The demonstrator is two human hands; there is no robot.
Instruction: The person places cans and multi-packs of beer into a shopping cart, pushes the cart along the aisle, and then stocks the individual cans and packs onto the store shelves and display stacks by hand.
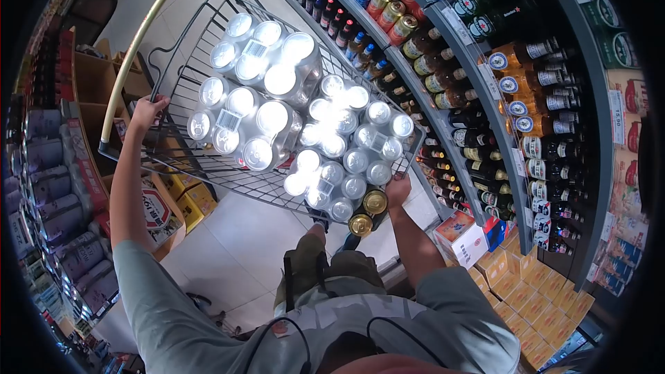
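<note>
A wire shopping cart stands across in front of me, its yellow handle at the left. My left hand is closed round the dark cart frame just inside that handle. At the cart's opposite end, my right hand grips the corner of the rim, its fingertips partly hidden. Several shrink-wrapped packs of cans fill the cart, including a larger pack and a smaller pack. Glare whitens many can tops. Two gold-topped cans sit at the near corner, beside my right hand.
Curved-looking shelves with bottles and beer cans run close along the cart's right side. Yellow cartons are stacked at the lower right, near a white-and-red box. Purple packs line the left. Pale floor tiles show between.
</note>
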